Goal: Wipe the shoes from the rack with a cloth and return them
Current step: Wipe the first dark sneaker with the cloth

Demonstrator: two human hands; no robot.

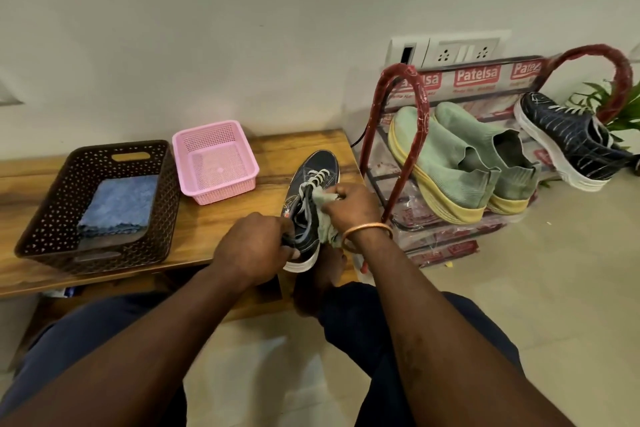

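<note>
- Pale wall (242,28) and tiled floor (519,270) surround a low wooden table (214,229); both forearms reach forward over its near edge from the bottom of the view.
- Left hand (252,246) curls around the heel end of a dark shoe (318,166); the right hand (353,204), with a bangle (367,232) on its wrist, pinches a green cloth (323,222) against the laces.
- Brown basket (52,204) at the table's left holds a folded blue cloth (119,204); a pink basket (207,198) stands just beside it.
- Held between both hands, the dark shoe sits over the table's right end, toe toward the wall.
- Beside the table on the right, a rack (377,135) carries two green shoes (446,163) and a second dark shoe (568,135).
</note>
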